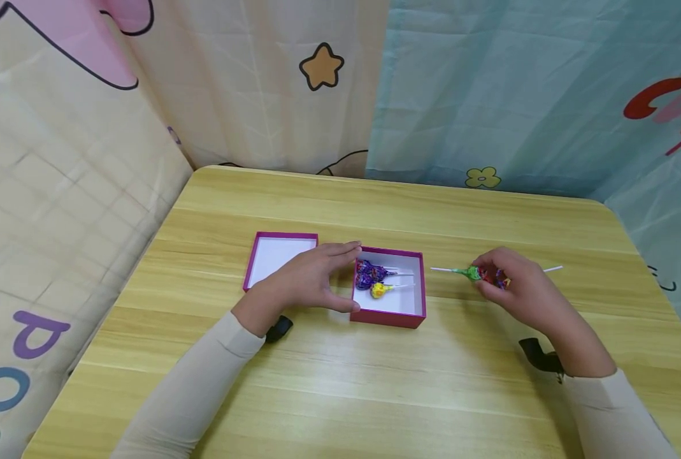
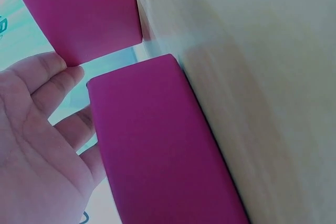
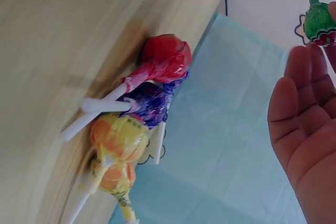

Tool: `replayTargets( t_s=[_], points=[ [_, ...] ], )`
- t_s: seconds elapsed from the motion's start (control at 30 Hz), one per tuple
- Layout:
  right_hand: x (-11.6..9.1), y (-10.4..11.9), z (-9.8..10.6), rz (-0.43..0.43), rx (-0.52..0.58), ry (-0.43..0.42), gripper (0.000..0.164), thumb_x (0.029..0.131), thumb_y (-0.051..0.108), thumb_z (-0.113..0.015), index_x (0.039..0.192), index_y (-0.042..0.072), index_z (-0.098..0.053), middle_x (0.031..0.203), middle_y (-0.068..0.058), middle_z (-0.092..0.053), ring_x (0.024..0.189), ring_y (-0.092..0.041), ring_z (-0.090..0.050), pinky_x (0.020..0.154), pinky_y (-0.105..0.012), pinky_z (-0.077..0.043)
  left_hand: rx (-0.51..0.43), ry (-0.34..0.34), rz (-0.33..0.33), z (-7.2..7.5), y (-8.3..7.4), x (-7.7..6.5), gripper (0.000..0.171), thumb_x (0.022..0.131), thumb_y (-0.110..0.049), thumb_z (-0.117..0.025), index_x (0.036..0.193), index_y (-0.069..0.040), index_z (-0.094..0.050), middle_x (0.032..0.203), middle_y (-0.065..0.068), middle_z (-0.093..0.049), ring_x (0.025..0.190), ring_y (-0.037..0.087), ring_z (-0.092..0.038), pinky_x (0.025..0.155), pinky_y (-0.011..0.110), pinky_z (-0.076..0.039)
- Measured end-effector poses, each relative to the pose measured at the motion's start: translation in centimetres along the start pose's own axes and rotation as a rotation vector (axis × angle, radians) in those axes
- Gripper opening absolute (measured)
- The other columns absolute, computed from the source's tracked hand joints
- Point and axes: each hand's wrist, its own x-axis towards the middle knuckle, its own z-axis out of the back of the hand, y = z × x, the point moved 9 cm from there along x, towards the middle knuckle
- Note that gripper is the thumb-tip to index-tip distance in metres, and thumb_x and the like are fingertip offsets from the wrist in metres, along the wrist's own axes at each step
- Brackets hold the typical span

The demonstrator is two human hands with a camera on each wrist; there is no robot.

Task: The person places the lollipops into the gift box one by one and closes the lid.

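My right hand (image 1: 509, 280) pinches a green-wrapped lollipop (image 1: 473, 273), its white stick pointing left; its green wrapper (image 3: 317, 22) also shows between the fingertips in the right wrist view. Red, purple and yellow lollipops (image 3: 119, 137) lie in a heap beside this hand, mostly hidden by it in the head view. My left hand (image 1: 306, 277) spans the left side of a magenta box (image 1: 388, 319), fairly straight fingers touching its back corner, thumb at its front corner. Inside the box lie purple lollipops (image 1: 369, 275) and a yellow lollipop (image 1: 379, 291), sticks to the right.
The magenta lid (image 1: 279, 258), white inside, lies left of the box, partly under my left hand. Black wrist pieces (image 1: 279, 328) show under both wrists. The wooden table (image 1: 374, 382) ends at curtains (image 1: 460, 95) behind.
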Motion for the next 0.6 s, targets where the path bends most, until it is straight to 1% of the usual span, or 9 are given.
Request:
replayTargets(
  t_s=[0.1,0.13,0.2,0.33,0.37,0.47,0.6],
  points=[
    [0.3,0.2,0.0,-0.021,0.014,0.012,0.026,0.085,0.0,-0.075,0.108,0.008,-0.065,0.096,0.003,-0.063,0.078,-0.013,-0.06,0.064,-0.032,-0.055,0.0,-0.002,0.001,0.0,0.1,0.0,0.105,0.074,-0.078,-0.066,0.155,-0.019,-0.037,0.162,-0.007,-0.026,0.146,0.02,-0.029,0.115,0.044,-0.03],
    [0.4,0.2,0.1,-0.023,0.024,0.013,0.026,0.086,0.0,-0.075,0.108,0.007,-0.064,0.096,0.002,-0.064,0.078,-0.015,-0.061,0.065,-0.032,-0.056,0.0,-0.002,0.001,0.0,0.1,0.0,0.105,0.074,-0.078,-0.066,0.155,-0.019,-0.037,0.162,-0.007,-0.026,0.146,0.02,-0.028,0.115,0.044,-0.029],
    [0.5,0.4,0.2,-0.018,0.035,0.01,0.027,0.086,0.0,-0.075,0.11,0.007,-0.064,0.096,0.002,-0.065,0.079,-0.014,-0.062,0.066,-0.03,-0.056,-0.003,-0.002,-0.001,-0.1,0.1,0.0,0.104,0.074,-0.077,-0.067,0.155,-0.018,-0.037,0.162,-0.007,-0.026,0.146,0.02,-0.028,0.115,0.044,-0.029],
    [0.9,0.9,0.6,0.01,0.059,-0.018,0.029,0.084,-0.002,-0.076,0.11,0.008,-0.065,0.094,0.006,-0.063,0.078,-0.009,-0.059,0.065,-0.022,-0.053,-0.01,0.003,-0.002,-0.1,0.0,0.0,0.103,0.075,-0.075,-0.068,0.155,-0.019,-0.037,0.162,-0.006,-0.026,0.146,0.021,-0.028,0.115,0.044,-0.029],
    [1.0,1.0,0.7,0.015,0.062,-0.025,0.03,0.084,-0.002,-0.076,0.11,0.008,-0.065,0.095,0.007,-0.062,0.079,-0.008,-0.058,0.065,-0.022,-0.053,-0.011,0.004,-0.002,-0.1,-0.1,0.0,0.103,0.075,-0.075,-0.068,0.155,-0.019,-0.037,0.162,-0.006,-0.026,0.146,0.021,-0.028,0.115,0.044,-0.029],
    [1.4,1.5,0.9,0.028,0.086,-0.04,0.032,0.083,-0.004,-0.076,0.111,0.01,-0.067,0.099,0.009,-0.062,0.082,-0.007,-0.058,0.068,-0.018,-0.052,-0.013,0.004,0.002,0.0,-0.1,0.0,0.103,0.075,-0.074,-0.068,0.155,-0.019,-0.037,0.162,-0.006,-0.026,0.146,0.021,-0.028,0.115,0.044,-0.029],
    [1.9,2.5,1.0,0.079,0.124,-0.054,0.033,0.083,-0.006,-0.075,0.112,0.009,-0.069,0.104,0.009,-0.062,0.085,-0.006,-0.058,0.07,-0.014,-0.051,-0.022,0.007,0.014,-0.1,0.0,0.0,0.102,0.075,-0.075,-0.068,0.155,-0.019,-0.037,0.161,-0.007,-0.027,0.146,0.02,-0.028,0.115,0.044,-0.03]
  ],
)
